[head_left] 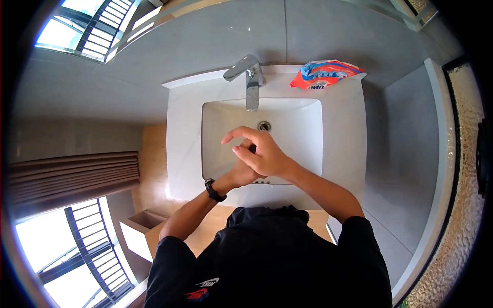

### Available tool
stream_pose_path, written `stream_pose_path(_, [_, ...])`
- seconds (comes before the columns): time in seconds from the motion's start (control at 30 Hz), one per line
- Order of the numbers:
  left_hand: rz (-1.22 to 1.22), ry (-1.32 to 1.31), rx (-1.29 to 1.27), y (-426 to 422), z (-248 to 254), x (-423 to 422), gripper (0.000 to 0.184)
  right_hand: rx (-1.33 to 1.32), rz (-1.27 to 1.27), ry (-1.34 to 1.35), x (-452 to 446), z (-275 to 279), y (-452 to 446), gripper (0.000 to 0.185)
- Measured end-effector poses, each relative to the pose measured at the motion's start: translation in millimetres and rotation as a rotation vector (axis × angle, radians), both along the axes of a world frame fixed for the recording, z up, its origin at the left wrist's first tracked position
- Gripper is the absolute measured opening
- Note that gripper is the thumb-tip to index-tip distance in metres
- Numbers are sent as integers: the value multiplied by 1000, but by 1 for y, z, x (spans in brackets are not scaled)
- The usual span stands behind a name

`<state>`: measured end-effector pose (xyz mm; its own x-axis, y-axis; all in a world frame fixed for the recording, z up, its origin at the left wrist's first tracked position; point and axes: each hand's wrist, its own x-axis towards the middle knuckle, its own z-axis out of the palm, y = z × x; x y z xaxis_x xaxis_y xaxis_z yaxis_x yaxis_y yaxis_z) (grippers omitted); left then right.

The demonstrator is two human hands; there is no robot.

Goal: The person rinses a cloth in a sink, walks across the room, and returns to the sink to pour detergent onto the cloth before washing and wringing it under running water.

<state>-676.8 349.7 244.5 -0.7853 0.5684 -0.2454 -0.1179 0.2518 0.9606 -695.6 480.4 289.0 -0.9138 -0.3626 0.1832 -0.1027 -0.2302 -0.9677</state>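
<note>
Both hands are together over the white sink, near its front edge. My right hand lies across my left hand, its thumb and curved index finger spread apart and its other fingers mostly hidden. Most of my left hand's fingers are covered by my right hand. A small dark spot shows between the hands; whether it is an object or a shadow is unclear. Beyond them are the metal drain and the chrome faucet, its lever angled left. No water stream is visible.
A red and blue packet lies on the white counter at the back right. A black watch is on my left wrist. An open-topped box or drawer stands at lower left, near a window with railings.
</note>
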Motion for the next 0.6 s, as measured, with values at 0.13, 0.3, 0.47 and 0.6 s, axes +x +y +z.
stream_pose_path(0.13, [-73, -512, 174, -3, 6, -5, 16, -11, 261, -88, -14, 11, 11, 16])
stream_pose_path(0.3, [-163, -585, 385, 1, 4, -5, 25, 27, 365, -34, -24, 20, 14, 16])
stream_pose_path(0.47, [-39, -671, 343, 3, -8, -2, 29, 93, 421, -89, -27, 11, 14, 15])
stream_pose_path(0.6, [139, -350, -34, -17, -16, 4, 18, 39, 419, -133, -13, -42, 6, 23])
